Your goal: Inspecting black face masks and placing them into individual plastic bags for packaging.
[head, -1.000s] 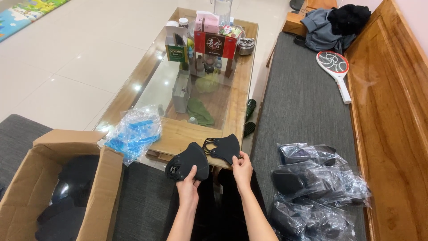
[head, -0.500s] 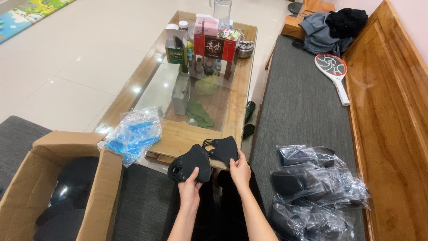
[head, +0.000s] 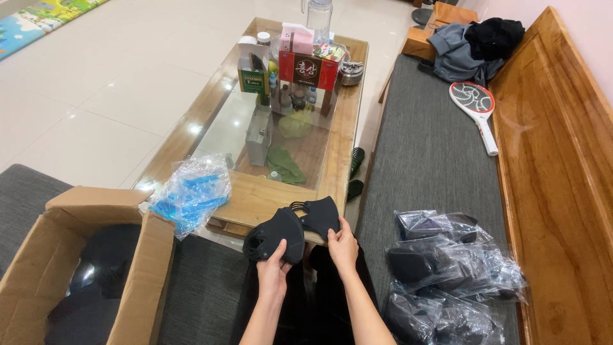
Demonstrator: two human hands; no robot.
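Lower centre: left hand [head: 273,268] grips one soft black fabric mask [head: 276,234], right hand [head: 343,246] another [head: 318,214]; crinkled plastic bags [head: 447,268] at lower right blur their dark contents.

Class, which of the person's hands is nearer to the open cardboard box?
Left. The left hand holds black masks just right of the cardboard box; the right hand is farther right.

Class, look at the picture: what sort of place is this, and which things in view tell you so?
Probably a home living room: a wooden bench with a grey cushion, a glass-topped coffee table crowded with household items, and a tiled floor.
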